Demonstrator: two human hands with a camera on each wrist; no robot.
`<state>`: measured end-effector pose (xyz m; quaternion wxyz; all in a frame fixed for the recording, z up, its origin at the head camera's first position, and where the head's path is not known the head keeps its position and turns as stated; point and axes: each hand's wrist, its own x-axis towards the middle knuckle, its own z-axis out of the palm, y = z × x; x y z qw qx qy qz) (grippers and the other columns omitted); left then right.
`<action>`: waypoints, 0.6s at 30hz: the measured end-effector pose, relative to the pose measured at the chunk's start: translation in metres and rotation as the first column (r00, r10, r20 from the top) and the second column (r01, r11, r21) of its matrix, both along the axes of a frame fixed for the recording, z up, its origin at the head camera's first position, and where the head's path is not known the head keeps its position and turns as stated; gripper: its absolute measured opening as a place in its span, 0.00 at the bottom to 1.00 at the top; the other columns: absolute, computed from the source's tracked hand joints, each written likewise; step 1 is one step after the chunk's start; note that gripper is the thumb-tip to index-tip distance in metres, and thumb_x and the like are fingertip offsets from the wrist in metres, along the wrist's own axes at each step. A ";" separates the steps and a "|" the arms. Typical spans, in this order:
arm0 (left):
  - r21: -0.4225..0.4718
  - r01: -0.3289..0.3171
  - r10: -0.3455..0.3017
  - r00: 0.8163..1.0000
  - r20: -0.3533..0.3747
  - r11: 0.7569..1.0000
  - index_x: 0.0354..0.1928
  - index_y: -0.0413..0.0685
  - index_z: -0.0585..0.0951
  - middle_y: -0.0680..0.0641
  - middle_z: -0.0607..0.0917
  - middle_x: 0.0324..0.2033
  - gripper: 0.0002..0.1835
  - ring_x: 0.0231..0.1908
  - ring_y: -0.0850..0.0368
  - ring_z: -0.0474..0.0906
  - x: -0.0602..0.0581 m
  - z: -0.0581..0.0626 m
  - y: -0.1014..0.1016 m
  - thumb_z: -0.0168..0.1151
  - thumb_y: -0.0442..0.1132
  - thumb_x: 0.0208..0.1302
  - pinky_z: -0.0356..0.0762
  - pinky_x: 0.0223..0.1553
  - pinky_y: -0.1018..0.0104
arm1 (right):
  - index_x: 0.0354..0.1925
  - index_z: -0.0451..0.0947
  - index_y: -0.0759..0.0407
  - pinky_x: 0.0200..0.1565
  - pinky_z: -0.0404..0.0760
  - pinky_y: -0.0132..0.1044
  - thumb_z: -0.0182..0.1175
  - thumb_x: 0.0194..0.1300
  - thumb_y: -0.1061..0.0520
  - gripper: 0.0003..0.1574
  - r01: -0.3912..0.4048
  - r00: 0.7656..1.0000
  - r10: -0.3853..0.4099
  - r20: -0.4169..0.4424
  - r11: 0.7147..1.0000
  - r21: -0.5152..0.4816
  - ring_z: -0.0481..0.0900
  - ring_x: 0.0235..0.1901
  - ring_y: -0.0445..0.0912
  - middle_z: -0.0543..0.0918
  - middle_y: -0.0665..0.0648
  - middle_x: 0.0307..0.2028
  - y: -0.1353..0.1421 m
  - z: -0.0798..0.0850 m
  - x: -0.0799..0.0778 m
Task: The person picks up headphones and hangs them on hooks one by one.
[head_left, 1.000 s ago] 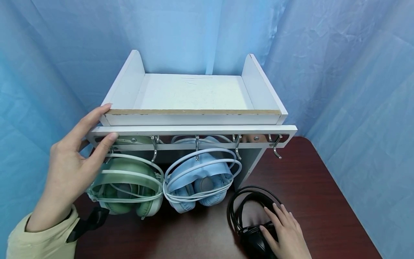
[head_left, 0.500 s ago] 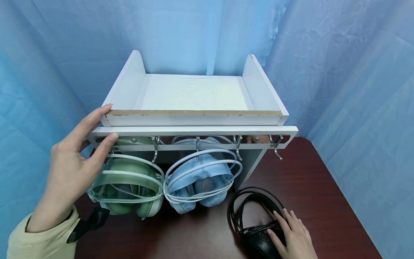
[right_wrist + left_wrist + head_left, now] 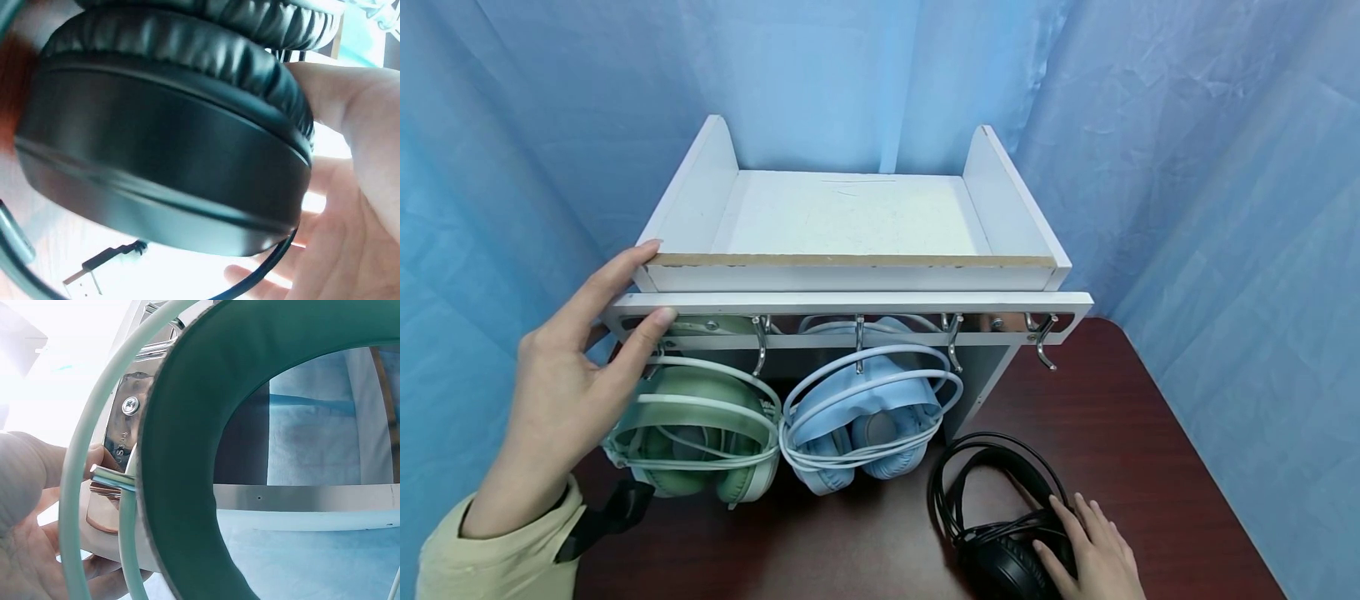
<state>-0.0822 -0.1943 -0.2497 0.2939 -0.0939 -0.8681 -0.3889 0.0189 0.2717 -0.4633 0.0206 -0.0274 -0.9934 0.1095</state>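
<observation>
My left hand point(image 3: 568, 375) grips the left end of a white hook rack point(image 3: 850, 279), thumb on the front rail and index finger along the shelf's edge. Below it hang green headphones point(image 3: 700, 408) with a pale cable looped around them; their band fills much of the left wrist view. Blue headphones point(image 3: 850, 408) hang beside them. On the table, black headphones point(image 3: 1007, 567) lie with their cable coiled over the band. My right hand point(image 3: 1097, 550) rests at their right side with fingers extended. In the right wrist view the thumb reaches the black ear cup point(image 3: 162, 137).
Metal hooks point(image 3: 1043, 342) line the rack's front rail, projecting toward me. The dark red table point(image 3: 1135, 467) ends at an edge on the right. Blue curtains point(image 3: 1225, 208) enclose the back and sides. A USB plug point(image 3: 84, 284) lies below the ear cup.
My right hand has slid to the right over the black headphones, uncovering more of the ear cup and band. The left hand keeps its grip on the rack.
</observation>
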 end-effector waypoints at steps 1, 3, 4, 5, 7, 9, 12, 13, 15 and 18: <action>0.001 0.000 0.000 1.000 0.000 1.000 0.62 0.67 0.71 0.49 0.74 0.61 0.31 0.54 0.59 0.74 0.000 0.000 0.000 0.64 0.34 0.58 0.61 0.43 0.92 | 0.58 0.71 0.60 0.51 0.63 0.66 0.63 0.55 0.39 0.39 0.003 1.000 -0.003 0.000 1.000 -0.005 0.63 0.58 0.70 0.68 0.76 0.58 0.000 0.000 0.000; 0.002 -0.001 0.001 1.000 -0.002 1.000 0.62 0.67 0.71 0.49 0.74 0.61 0.31 0.54 0.60 0.74 0.000 0.000 0.000 0.64 0.34 0.58 0.62 0.43 0.92 | 0.58 0.71 0.61 0.50 0.64 0.67 0.63 0.55 0.40 0.39 0.009 1.000 -0.009 0.004 1.000 -0.013 0.63 0.57 0.71 0.68 0.77 0.58 0.000 -0.001 0.000; 0.003 -0.002 0.002 1.000 -0.002 1.000 0.62 0.67 0.71 0.49 0.74 0.61 0.31 0.54 0.60 0.74 0.000 0.000 0.000 0.64 0.34 0.58 0.62 0.42 0.92 | 0.59 0.70 0.61 0.48 0.65 0.67 0.63 0.55 0.40 0.40 0.012 1.000 -0.012 0.009 1.000 -0.017 0.64 0.56 0.72 0.68 0.77 0.58 0.001 -0.002 0.000; 0.003 -0.002 0.002 1.000 -0.002 1.000 0.62 0.67 0.71 0.49 0.74 0.61 0.31 0.54 0.59 0.74 0.000 0.000 0.000 0.64 0.34 0.58 0.62 0.43 0.92 | 0.59 0.70 0.61 0.47 0.65 0.68 0.63 0.56 0.39 0.40 0.018 1.000 -0.018 0.020 1.000 -0.022 0.64 0.56 0.72 0.67 0.77 0.58 0.001 -0.002 0.000; 0.002 -0.002 0.002 1.000 -0.001 1.000 0.62 0.67 0.71 0.50 0.74 0.61 0.31 0.54 0.55 0.74 0.000 0.000 0.000 0.64 0.34 0.58 0.61 0.43 0.92 | 0.61 0.68 0.62 0.44 0.66 0.68 0.62 0.57 0.39 0.42 0.029 0.998 -0.027 0.049 0.999 -0.039 0.64 0.55 0.73 0.66 0.78 0.58 0.001 -0.002 0.000; 0.001 -0.003 0.003 1.000 0.000 1.000 0.62 0.67 0.71 0.50 0.74 0.61 0.31 0.54 0.53 0.74 0.000 0.000 0.000 0.64 0.34 0.58 0.61 0.43 0.92 | 0.63 0.65 0.62 0.43 0.67 0.68 0.60 0.57 0.37 0.43 0.040 0.995 -0.034 0.097 0.998 -0.052 0.64 0.55 0.73 0.64 0.78 0.59 0.002 -0.002 -0.001; -0.003 -0.004 0.004 1.000 -0.003 1.000 0.62 0.67 0.71 0.49 0.74 0.61 0.31 0.53 0.53 0.74 0.000 0.000 0.000 0.64 0.34 0.58 0.62 0.41 0.91 | 0.66 0.60 0.61 0.45 0.66 0.69 0.56 0.59 0.32 0.49 0.072 0.973 -0.049 0.225 0.993 -0.096 0.62 0.56 0.75 0.59 0.79 0.62 0.004 -0.001 -0.004; -0.004 -0.005 0.005 1.000 -0.004 1.000 0.62 0.67 0.70 0.48 0.74 0.61 0.31 0.53 0.54 0.74 0.000 0.000 0.000 0.64 0.34 0.58 0.62 0.41 0.90 | 0.67 0.58 0.61 0.45 0.66 0.69 0.54 0.59 0.31 0.51 0.084 0.962 -0.051 0.268 0.990 -0.112 0.61 0.57 0.76 0.57 0.79 0.63 0.004 0.000 -0.005; -0.008 -0.007 0.007 1.000 -0.006 1.000 0.62 0.67 0.70 0.47 0.74 0.61 0.31 0.53 0.54 0.74 0.000 0.000 0.001 0.63 0.34 0.58 0.61 0.40 0.90 | 0.69 0.53 0.61 0.46 0.67 0.68 0.52 0.58 0.28 0.54 0.109 0.935 -0.053 0.351 0.984 -0.139 0.59 0.58 0.76 0.53 0.79 0.64 0.005 0.001 -0.007; -0.011 -0.007 0.007 1.000 -0.005 1.000 0.62 0.68 0.70 0.47 0.74 0.61 0.31 0.53 0.54 0.74 0.000 0.000 0.001 0.63 0.34 0.58 0.61 0.40 0.90 | 0.70 0.51 0.61 0.43 0.70 0.65 0.51 0.57 0.26 0.57 0.129 0.915 -0.051 0.401 0.977 -0.172 0.62 0.56 0.76 0.51 0.79 0.65 0.007 0.002 -0.009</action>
